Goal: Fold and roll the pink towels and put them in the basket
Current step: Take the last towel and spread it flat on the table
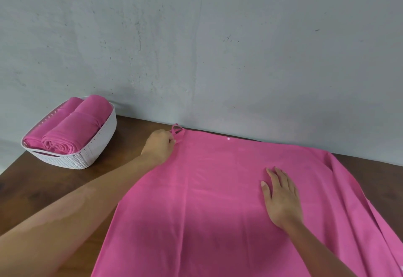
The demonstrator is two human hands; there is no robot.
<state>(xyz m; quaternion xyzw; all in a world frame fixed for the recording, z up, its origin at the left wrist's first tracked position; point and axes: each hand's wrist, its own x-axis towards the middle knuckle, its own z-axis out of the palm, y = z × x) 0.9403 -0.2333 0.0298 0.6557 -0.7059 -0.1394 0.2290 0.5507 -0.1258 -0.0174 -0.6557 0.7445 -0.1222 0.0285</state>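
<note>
A brown wooden table is carrying a large pink cloth towel, lying spread flat and not yet folded or rolled. A white perforated plastic basket at the far left is already holding two rolled pink towels. The right hand is pressing flat, fingers straight; the left hand is pinching the towel's corner loop.

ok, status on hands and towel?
Left hand pinches towel corner loop. Right hand flat on towel. Two rolls already in basket. Nothing blocking.
</note>
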